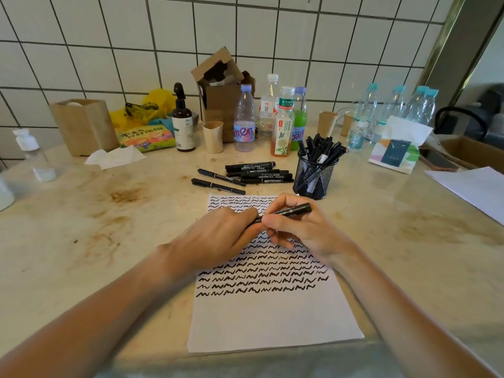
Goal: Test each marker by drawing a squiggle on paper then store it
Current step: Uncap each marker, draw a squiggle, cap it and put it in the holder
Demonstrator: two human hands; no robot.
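I looked down on a stained beige marble bench (81, 214) set against a wall of white tiles (109, 36). A white sheet of paper (272, 317) lay on the bench directly before me, its upper two thirds filled with rows of black squiggles and its lower third blank. My two bare forearms reached in from the bottom corners and met over the middle of the sheet. My left hand (215, 238) lay knuckles up, its grip closed around the left end of a black marker (289, 211). My right hand (300, 227) pinched the same marker's barrel between thumb and fingers, and its far end poked out up and to the right. I could not tell whether the cap was on. Just beyond the paper's top right corner stood a black mesh pen cup (313, 178), crowded with upright black markers. To its left, a loose pile of black markers (245, 175) lay flat on the bench. Farther back along the wall stood plastic bottles (245, 118), a cardboard box (221, 85), paper cups (212, 136) and a tissue pack (395, 151).
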